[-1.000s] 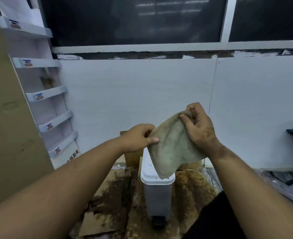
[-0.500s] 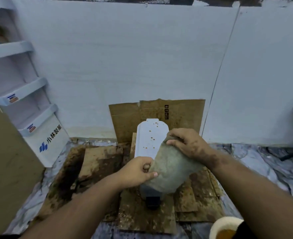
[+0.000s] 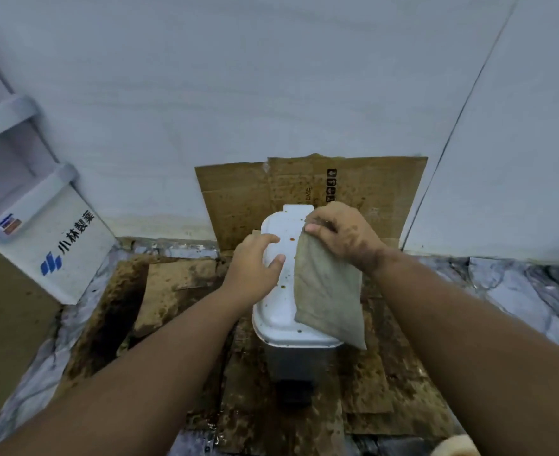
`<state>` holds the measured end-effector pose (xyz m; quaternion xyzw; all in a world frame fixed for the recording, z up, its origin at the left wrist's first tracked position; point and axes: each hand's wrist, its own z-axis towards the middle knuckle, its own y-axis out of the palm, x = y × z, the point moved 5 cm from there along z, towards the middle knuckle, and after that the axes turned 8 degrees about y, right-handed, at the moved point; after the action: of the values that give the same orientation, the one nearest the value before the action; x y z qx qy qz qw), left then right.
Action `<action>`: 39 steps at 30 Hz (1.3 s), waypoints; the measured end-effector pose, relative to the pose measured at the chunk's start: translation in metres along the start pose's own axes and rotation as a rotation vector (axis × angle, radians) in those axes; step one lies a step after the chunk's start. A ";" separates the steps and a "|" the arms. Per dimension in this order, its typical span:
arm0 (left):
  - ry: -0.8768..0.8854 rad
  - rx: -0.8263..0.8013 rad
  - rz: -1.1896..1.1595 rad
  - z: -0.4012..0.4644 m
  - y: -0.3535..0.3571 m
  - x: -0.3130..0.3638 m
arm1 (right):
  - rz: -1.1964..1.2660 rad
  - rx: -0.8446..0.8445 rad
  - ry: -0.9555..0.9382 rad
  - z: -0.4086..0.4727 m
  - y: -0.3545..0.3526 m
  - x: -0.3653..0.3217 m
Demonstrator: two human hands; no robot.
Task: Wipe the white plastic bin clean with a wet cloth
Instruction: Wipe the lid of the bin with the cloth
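Right now my left hand (image 3: 255,264) lies with relaxed fingers on the left edge of the bin lid (image 3: 279,309) to steady it. My right hand (image 3: 344,235) pinches the top of the cloth (image 3: 329,291), which drapes over the lid's spattered right half, ready for wiping.

Bare left hand (image 3: 255,269), bare right hand (image 3: 345,236)

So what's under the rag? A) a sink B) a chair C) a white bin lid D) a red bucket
C: the rag, pinched by the right hand, drapes over the brown-spotted white bin lid, which the left hand rests on.
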<state>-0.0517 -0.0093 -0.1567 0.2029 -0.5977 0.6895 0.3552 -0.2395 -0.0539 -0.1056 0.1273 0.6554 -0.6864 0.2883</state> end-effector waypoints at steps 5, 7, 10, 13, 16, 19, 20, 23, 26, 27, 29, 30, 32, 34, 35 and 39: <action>-0.071 -0.051 -0.099 0.003 0.028 -0.015 | 0.170 0.214 0.180 -0.054 0.043 0.018; -0.083 -0.061 -0.062 0.001 0.034 -0.020 | 0.154 0.187 0.292 -0.065 0.054 0.021; -0.108 -0.067 -0.083 0.000 0.038 -0.024 | -0.022 0.012 0.323 -0.068 0.071 0.021; -0.105 -0.076 -0.168 0.000 0.044 -0.029 | -0.071 -0.037 0.301 -0.064 0.074 0.026; -0.108 -0.070 -0.189 0.001 0.048 -0.032 | -0.119 -0.065 0.299 -0.043 0.071 0.033; -0.101 -0.074 -0.145 0.002 0.048 -0.033 | -0.222 -0.087 0.290 0.007 0.070 0.039; -0.098 -0.078 -0.137 0.003 0.048 -0.034 | -0.263 -0.098 0.290 0.029 0.074 0.044; -0.100 -0.079 -0.136 0.004 0.047 -0.034 | -0.335 -0.135 0.308 0.087 0.080 0.056; -0.090 -0.081 -0.130 0.002 0.046 -0.033 | -0.347 -0.183 0.339 0.109 0.084 0.069; -0.090 -0.087 -0.127 0.001 0.047 -0.033 | -0.359 -0.172 0.318 0.105 0.084 0.069; -0.085 -0.095 -0.127 -0.002 0.047 -0.033 | -0.329 -0.136 0.287 0.079 0.079 0.061; -0.083 -0.096 -0.131 -0.003 0.046 -0.033 | -0.256 -0.112 0.293 0.060 0.077 0.059; -0.084 -0.095 -0.142 -0.004 0.046 -0.033 | -0.133 -0.066 0.248 0.013 0.073 0.051; -0.077 -0.091 -0.153 -0.005 0.047 -0.033 | -0.077 -0.042 0.197 -0.035 0.070 0.042; -0.074 -0.089 -0.151 -0.006 0.048 -0.034 | -0.041 -0.054 0.213 -0.055 0.071 0.040; -0.072 -0.093 -0.128 -0.006 0.048 -0.035 | 0.022 -0.120 0.316 -0.076 0.075 0.042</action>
<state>-0.0631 -0.0136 -0.2153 0.2488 -0.6272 0.6292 0.3858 -0.2462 0.0120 -0.1983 0.2235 0.7308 -0.6144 0.1964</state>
